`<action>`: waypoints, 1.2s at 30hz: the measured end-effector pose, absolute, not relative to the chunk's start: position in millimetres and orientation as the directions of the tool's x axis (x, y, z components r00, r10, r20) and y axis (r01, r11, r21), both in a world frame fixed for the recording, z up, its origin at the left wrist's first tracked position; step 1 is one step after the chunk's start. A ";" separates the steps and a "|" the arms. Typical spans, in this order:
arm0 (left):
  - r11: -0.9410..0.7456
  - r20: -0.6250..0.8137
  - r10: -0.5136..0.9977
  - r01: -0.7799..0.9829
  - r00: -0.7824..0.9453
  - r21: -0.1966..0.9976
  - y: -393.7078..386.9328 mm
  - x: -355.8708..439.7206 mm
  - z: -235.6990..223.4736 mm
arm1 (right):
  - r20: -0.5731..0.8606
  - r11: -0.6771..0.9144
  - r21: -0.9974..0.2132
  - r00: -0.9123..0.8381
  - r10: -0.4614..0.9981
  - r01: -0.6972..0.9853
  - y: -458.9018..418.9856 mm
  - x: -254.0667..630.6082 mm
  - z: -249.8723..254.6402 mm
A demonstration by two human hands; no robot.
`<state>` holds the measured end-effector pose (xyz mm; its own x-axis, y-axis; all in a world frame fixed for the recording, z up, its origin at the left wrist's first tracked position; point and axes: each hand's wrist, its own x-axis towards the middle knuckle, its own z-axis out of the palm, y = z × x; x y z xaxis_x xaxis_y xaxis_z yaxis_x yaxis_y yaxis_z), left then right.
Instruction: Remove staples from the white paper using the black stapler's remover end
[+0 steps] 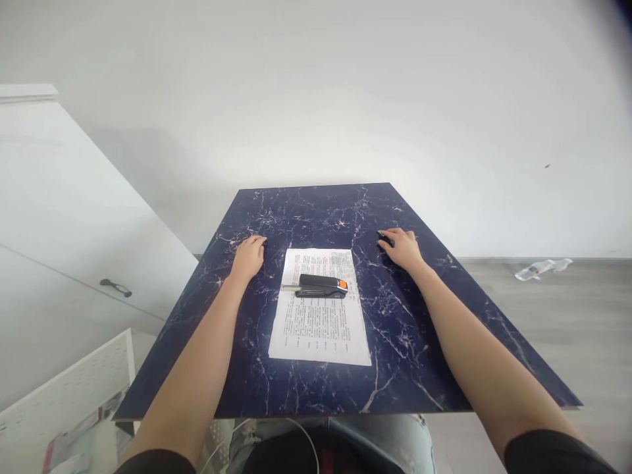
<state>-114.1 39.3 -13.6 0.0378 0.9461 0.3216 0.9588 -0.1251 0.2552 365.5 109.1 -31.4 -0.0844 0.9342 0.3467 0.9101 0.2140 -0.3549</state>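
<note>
Printed sheets of paper (316, 336) lie on the dark blue marble-patterned table (320, 217). Across the sheets rests a black stapler (320, 284) with an orange patch at its right end. To the left of the paper, my left hand (248, 257) rests on the table, fingers curled over a small black object (265, 243) that shows only at the fingertips. On the other side, my right hand (403, 250) grips a small black object (385, 238) between thumb and fingers. Both objects are too covered for me to name. Neither hand touches the stapler or the paper.
A white cabinet (74, 197) with a dark handle stands at the left. Below it is a white perforated bin (129, 352) with items inside. A clear plastic wrapper (540, 268) lies on the floor at the right. The wall rises behind the table's far edge.
</note>
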 end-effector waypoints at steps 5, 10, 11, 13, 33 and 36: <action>-0.176 0.391 0.918 0.950 0.065 0.257 40.0 -118.5 -9.2 | 0.335 0.192 -0.352 -0.068 0.940 0.916 106.7 359.5 -30.8; -0.130 0.407 0.913 0.928 -0.026 0.349 34.6 -112.6 -8.5 | 0.539 0.293 -0.403 -0.034 0.842 0.867 97.5 348.7 -19.5; -0.145 0.422 0.906 0.911 -0.035 0.386 32.4 -109.1 -7.7 | 0.577 0.335 -0.412 -0.041 0.816 0.848 92.4 342.9 -14.4; -0.213 0.461 0.887 0.858 -0.031 0.467 27.1 -99.4 -4.1 | 0.624 0.447 -0.435 -0.095 0.775 0.782 77.8 327.0 -1.4; -0.368 0.346 0.930 0.276 0.126 0.888 -6.2 -45.3 20.2 | 0.212 0.745 -0.447 -0.750 0.626 0.495 5.4 242.6 14.7; -0.413 0.377 0.911 0.351 0.171 0.840 -8.1 -45.4 23.3 | 0.208 0.720 -0.467 -0.728 0.654 0.513 15.0 252.3 16.8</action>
<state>-45.4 -8.1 23.3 0.1707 0.9105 0.3765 0.3515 -0.4133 0.8401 252.3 15.0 16.8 -0.7277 0.6537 0.2076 0.5132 0.7198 -0.4674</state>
